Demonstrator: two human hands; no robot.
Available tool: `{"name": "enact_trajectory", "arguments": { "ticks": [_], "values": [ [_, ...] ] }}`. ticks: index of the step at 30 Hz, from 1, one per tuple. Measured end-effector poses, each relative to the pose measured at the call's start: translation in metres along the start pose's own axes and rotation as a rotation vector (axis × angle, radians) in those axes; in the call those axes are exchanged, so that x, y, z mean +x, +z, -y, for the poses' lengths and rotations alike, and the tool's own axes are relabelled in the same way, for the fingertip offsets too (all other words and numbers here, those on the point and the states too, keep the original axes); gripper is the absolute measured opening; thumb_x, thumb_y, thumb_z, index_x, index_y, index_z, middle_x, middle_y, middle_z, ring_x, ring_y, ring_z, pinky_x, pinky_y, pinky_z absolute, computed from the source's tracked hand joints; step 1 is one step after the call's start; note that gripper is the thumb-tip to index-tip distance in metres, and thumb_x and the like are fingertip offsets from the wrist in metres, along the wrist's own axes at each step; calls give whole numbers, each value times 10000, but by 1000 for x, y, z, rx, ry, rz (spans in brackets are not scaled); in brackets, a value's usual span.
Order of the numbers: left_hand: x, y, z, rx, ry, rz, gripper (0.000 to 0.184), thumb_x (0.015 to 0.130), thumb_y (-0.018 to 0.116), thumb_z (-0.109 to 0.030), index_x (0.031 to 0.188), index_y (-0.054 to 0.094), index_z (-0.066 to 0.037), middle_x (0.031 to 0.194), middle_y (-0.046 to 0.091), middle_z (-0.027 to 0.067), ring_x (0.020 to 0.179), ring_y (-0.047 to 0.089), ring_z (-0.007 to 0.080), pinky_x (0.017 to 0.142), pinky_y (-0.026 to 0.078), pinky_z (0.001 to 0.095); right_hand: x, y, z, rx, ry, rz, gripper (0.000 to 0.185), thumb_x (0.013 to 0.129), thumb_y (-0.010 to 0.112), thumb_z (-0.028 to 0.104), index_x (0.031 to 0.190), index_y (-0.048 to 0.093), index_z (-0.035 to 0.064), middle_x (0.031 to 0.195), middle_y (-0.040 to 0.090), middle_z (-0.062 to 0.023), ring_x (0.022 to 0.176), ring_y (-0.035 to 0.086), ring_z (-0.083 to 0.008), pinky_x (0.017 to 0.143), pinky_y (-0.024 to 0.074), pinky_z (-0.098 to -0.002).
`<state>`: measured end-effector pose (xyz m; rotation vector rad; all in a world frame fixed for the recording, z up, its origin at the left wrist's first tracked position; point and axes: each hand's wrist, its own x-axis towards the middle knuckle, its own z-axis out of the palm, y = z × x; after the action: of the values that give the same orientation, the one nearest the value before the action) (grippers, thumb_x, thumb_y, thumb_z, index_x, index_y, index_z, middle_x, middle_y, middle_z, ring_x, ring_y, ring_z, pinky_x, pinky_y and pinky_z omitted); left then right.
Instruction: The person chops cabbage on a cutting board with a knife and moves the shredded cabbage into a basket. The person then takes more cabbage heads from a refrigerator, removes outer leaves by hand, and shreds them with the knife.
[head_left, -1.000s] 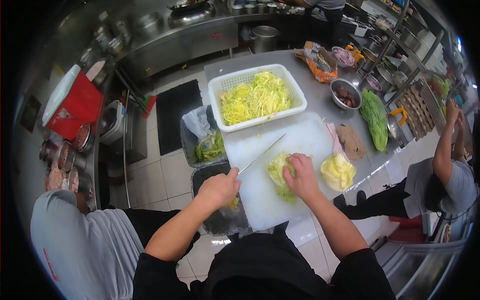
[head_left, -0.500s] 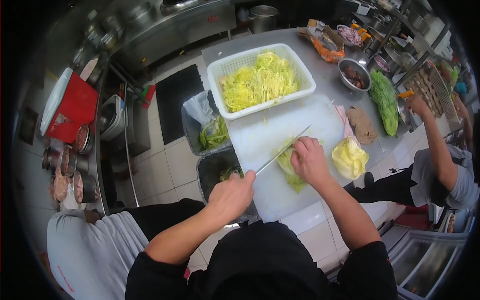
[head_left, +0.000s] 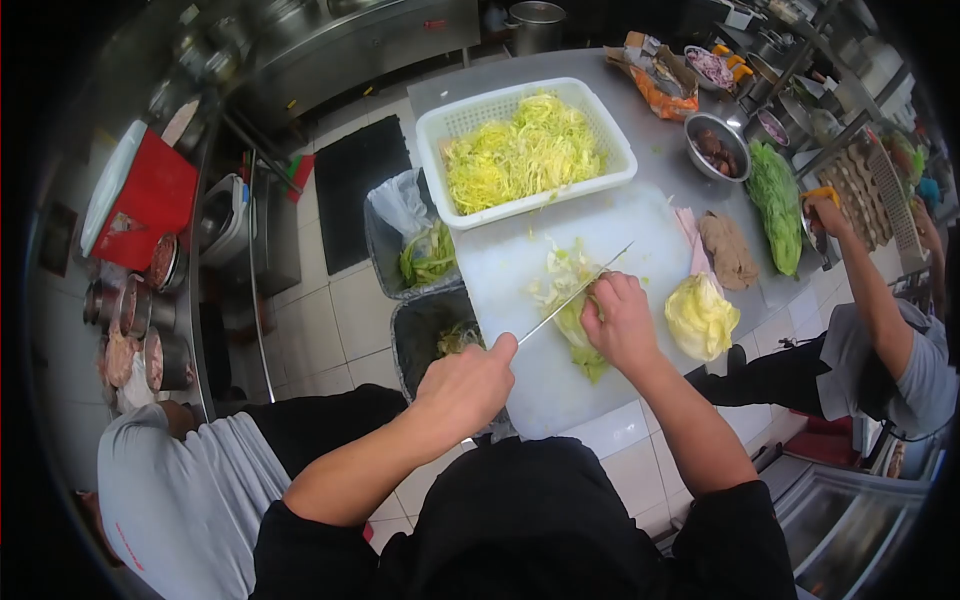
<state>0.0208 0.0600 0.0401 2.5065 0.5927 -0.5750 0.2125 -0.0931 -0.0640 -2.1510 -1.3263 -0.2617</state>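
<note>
My left hand [head_left: 467, 385] is closed around the handle of a long knife [head_left: 560, 307], whose blade points up and right over the white cutting board [head_left: 490, 265]. Under the blade lies a piece of lettuce [head_left: 583, 350], pale green at its lower end. My right hand [head_left: 619, 315] presses on this lettuce with curled fingers, close to the blade. Cut shreds [head_left: 565, 265] lie loose just beyond the knife. To the right of my right hand, a yellow-green lettuce head [head_left: 701, 317] rests at the board's edge.
A white basket [head_left: 545, 209] of shredded lettuce stands behind the board. Bins [head_left: 400, 340] with leaf scraps are at the left. A metal bowl [head_left: 718, 146], leafy greens [head_left: 774, 210] and a brown cloth [head_left: 728, 250] lie right. Co-workers stand on both sides.
More cut shreds lie beyond the blade, spread to the upper left of the lettuce. The knife and both hands stay nearly in place, with a slight shift of the view.
</note>
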Motion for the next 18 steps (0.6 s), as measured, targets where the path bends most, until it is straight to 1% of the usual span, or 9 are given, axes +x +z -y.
{"name": "enact_trajectory", "arguments": {
  "ticks": [3,6,9,12,13,16,18],
  "values": [
    [45,44,18,-33,33,-35,231,948,439,-148,1142,505,-41,883,680,288,864,666,493,758,515,589,0,1,0,5,8,-3,193,763,682,34,936,608,74,984,604,-106,919,585,-342,777,499,-450],
    [18,12,7,-25,8,-49,240,947,441,-151,1149,505,-38,851,683,281,857,667,493,752,516,589,1,0,-3,2,-11,-32,174,764,681,26,911,599,70,955,598,-109,898,580,-347,766,496,-453],
    [20,32,10,-1,89,-57,233,947,457,-141,1149,490,-30,863,694,275,850,689,472,743,533,583,-6,1,1,16,-15,-33,169,758,687,15,882,584,66,924,589,-116,865,571,-350,745,492,-452],
    [42,30,9,26,47,-30,230,949,454,-142,1147,493,-32,862,694,274,850,685,477,746,531,586,2,1,-1,35,-46,-101,175,751,692,3,863,571,62,900,580,-120,835,565,-351,726,487,-446],
    [24,15,4,10,43,-47,223,949,453,-137,1141,497,-31,861,696,273,855,687,471,747,529,585,2,2,-1,33,-55,-121,178,750,693,0,861,568,62,894,577,-121,827,563,-350,722,486,-444],
    [16,24,2,-12,41,-4,217,949,452,-130,1135,504,-30,868,697,273,859,688,470,749,529,585,-4,6,-3,29,-34,-128,181,748,690,-9,857,564,64,886,574,-119,820,563,-346,722,486,-441],
    [18,26,6,-22,48,-28,218,943,459,-129,1134,504,-35,861,687,282,838,678,480,741,523,588,-6,6,-1,36,-22,-123,183,746,687,-11,855,562,65,885,573,-118,820,564,-344,725,487,-440]
  ]
}}
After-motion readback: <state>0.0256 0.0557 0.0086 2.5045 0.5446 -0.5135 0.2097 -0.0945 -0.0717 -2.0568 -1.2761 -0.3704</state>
